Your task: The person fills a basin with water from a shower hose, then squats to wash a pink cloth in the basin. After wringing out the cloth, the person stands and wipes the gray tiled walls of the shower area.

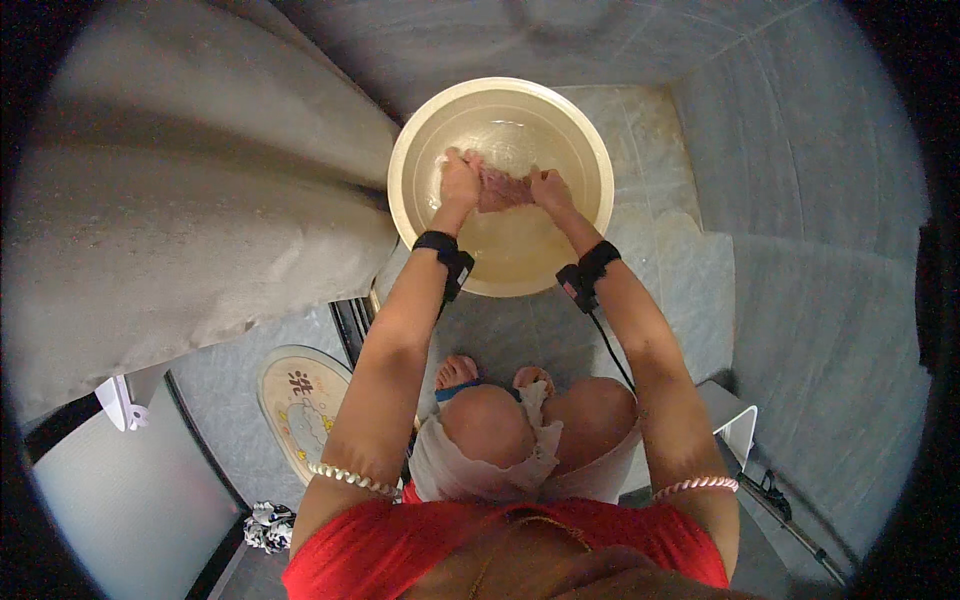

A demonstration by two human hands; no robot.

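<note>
A round cream plastic basin (506,289) holding water stands on the tiled floor in front of me. Over the water, a wet pinkish-red cloth (504,190) stretches between my two hands. My left hand (459,180) grips its left end, near the basin's left side. At the cloth's right end, my right hand (551,189) is closed on it with the knuckles up. Black straps with small boxes circle both wrists, and a cable runs from the right one. Whether the cloth's lower part touches the water cannot be told.
A long beige curtain (225,195) hangs at the left, against the basin. Below it lie an oval bath mat (300,405) with a printed pattern and a dark door track (351,322). My feet and knees are just below the basin. A white stool or shelf (739,424) stands at the right.
</note>
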